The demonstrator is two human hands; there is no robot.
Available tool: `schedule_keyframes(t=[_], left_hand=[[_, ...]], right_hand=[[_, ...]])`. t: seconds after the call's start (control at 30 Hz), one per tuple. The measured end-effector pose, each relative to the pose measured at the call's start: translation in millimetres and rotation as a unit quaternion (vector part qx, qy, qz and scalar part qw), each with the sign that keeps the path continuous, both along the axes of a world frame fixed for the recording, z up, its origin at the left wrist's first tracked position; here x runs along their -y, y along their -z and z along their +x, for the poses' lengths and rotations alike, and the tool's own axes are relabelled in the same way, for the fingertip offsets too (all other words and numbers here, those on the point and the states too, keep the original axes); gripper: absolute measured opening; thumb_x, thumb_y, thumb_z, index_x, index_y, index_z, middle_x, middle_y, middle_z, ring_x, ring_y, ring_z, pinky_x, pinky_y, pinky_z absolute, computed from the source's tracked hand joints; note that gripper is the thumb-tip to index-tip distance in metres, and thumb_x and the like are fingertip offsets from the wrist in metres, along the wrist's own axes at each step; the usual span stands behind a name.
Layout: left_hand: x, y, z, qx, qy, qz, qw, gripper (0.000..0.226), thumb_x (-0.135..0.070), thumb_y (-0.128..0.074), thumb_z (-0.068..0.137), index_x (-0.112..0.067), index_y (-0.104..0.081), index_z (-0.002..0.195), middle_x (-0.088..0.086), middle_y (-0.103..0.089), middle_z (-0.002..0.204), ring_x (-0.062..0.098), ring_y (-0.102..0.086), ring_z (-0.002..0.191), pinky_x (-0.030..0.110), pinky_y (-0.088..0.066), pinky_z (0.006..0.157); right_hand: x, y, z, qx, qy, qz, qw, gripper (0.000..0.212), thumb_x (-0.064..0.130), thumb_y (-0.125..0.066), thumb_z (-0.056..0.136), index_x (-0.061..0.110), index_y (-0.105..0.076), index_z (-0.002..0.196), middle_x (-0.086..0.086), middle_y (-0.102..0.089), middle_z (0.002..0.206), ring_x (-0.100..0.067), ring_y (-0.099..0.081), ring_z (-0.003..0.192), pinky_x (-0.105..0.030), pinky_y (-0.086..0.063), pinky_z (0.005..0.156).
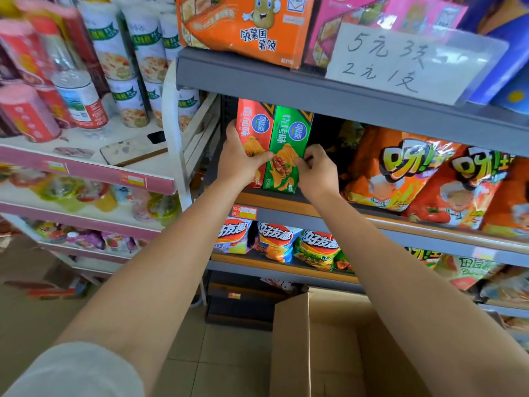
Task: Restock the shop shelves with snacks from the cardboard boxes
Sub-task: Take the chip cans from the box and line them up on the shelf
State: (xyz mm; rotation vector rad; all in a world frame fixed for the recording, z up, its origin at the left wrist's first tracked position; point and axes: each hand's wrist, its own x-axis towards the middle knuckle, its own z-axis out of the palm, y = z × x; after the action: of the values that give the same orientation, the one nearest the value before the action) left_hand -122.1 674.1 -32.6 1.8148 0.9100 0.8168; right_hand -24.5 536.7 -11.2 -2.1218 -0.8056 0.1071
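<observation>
Fingers (pixel 259 157) of left hand (pixel 239 160) clasp red box (pixel 252 130); right hand (pixel 316 170) pinches green box (pixel 287 144), upright between them.

- Just right of the right hand (pixel 316 170) and the green box (pixel 286 150) it pinches: dark open gap on the shelf (pixel 286 200), free to the back.
- Beyond that gap: orange snack bags (pixel 400 170), crowding the rest of the row.
- Left of the left hand (pixel 240 159) and the red box (pixel 252 130): perforated upright (pixel 227 110), touching or nearly so.
- Above the grip: grey shelf edge (pixel 286 87), close over the box tops.
- Below the forearms: open cardboard box (pixel 329 339), flap raised.
</observation>
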Motion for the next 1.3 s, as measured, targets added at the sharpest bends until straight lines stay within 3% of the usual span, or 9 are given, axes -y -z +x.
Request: schedule_keyframes(t=[0.13,0.37,0.57,0.67,0.83,0.9,0.97,1.13,1.3], left_hand=[[1.3,1.0,-3.8,-0.017,-0.019,0.007,1.000,0.096,-0.038,-0.086,0.073,-0.015,-0.030,0.147,0.005,-0.055,0.138,0.024,-0.056,0.123,0.042,-0.048,0.101],[15.7,0.2,-11.7,-0.043,-0.039,0.010,0.998,0.104,-0.039,-0.084,0.076,-0.014,-0.019,0.154,0.007,-0.051,0.144,0.026,-0.053,0.129,0.046,-0.047,0.105],[33.7,-8.0,-23.8,-0.061,-0.098,0.039,0.993,0.089,-0.031,-0.082,0.079,-0.014,-0.029,0.150,0.011,-0.050,0.140,0.028,-0.049,0.131,0.047,-0.048,0.103],[57.9,-23.6,-30.7,-0.017,-0.161,0.128,0.978,0.062,-0.027,-0.072,0.086,-0.012,-0.044,0.139,0.011,-0.052,0.130,0.027,-0.053,0.120,0.041,-0.051,0.092],[113.1,-59.8,-16.1,0.008,0.037,0.129,0.991,0.017,-0.028,-0.056,0.088,-0.021,-0.070,0.093,-0.003,-0.069,0.080,0.018,-0.065,0.077,0.042,-0.055,0.071],[131.9,-63.3,-1.1,-0.001,0.113,0.092,0.989,0.018,-0.031,-0.055,0.087,-0.022,-0.070,0.085,-0.001,-0.069,0.073,0.020,-0.067,0.074,0.045,-0.057,0.072],[148.8,-60.9,18.1,-0.024,0.148,0.087,0.985,0.016,-0.030,-0.058,0.089,-0.023,-0.070,0.095,-0.005,-0.069,0.084,0.020,-0.068,0.084,0.041,-0.056,0.078],[197.8,-52.3,74.5,-0.043,0.112,0.068,0.990,0.079,-0.041,-0.070,0.088,-0.016,-0.032,0.152,0.010,-0.041,0.149,0.027,-0.045,0.134,0.040,-0.041,0.108],[229.7,-34.7,116.7,-0.007,0.069,0.006,0.998,0.104,-0.057,-0.078,0.064,-0.020,-0.030,0.149,0.006,-0.055,0.135,0.025,-0.057,0.121,0.045,-0.048,0.102]], right_hand=[[9.9,-1.0,-5.4,-0.012,0.004,0.012,1.000,0.019,0.023,-0.060,0.099,0.012,-0.052,0.112,0.013,-0.053,0.080,-0.021,-0.066,0.075,-0.044,-0.060,0.069],[37.9,-12.2,-15.9,-0.008,-0.008,0.048,0.999,0.016,0.021,-0.057,0.098,0.014,-0.055,0.113,0.004,-0.060,0.082,-0.026,-0.067,0.079,-0.043,-0.058,0.072],[58.2,-12.6,-19.5,-0.022,-0.032,0.051,0.998,0.003,0.019,-0.057,0.097,0.021,-0.057,0.100,0.005,-0.060,0.079,-0.021,-0.064,0.078,-0.048,-0.059,0.076],[63.7,-10.4,-22.8,-0.031,-0.035,0.052,0.998,0.006,0.017,-0.054,0.098,0.019,-0.060,0.100,0.007,-0.060,0.078,-0.014,-0.060,0.074,-0.047,-0.060,0.076],[92.5,-12.7,-26.9,-0.034,0.001,0.083,0.996,0.014,0.015,-0.049,0.097,0.019,-0.063,0.097,0.003,-0.063,0.077,-0.017,-0.060,0.070,-0.037,-0.055,0.063],[117.4,-16.1,-18.6,-0.023,0.039,0.099,0.994,0.014,0.016,-0.048,0.097,0.021,-0.061,0.097,0.002,-0.064,0.078,-0.017,-0.058,0.067,-0.031,-0.047,0.057],[145.9,-21.1,-1.3,-0.015,0.088,0.112,0.990,0.012,0.017,-0.047,0.098,0.022,-0.058,0.102,0.000,-0.063,0.084,-0.018,-0.056,0.068,-0.031,-0.043,0.057],[208.3,-20.8,62.1,0.076,0.222,0.075,0.969,0.036,0.008,-0.055,0.089,0.012,-0.050,0.124,-0.013,-0.049,0.122,-0.031,-0.050,0.101,-0.037,-0.040,0.076],[252.2,-6.3,122.1,0.005,0.280,-0.077,0.957,0.082,0.032,-0.072,0.086,0.009,-0.025,0.149,-0.023,-0.039,0.137,-0.044,-0.043,0.122,-0.050,-0.043,0.097]])
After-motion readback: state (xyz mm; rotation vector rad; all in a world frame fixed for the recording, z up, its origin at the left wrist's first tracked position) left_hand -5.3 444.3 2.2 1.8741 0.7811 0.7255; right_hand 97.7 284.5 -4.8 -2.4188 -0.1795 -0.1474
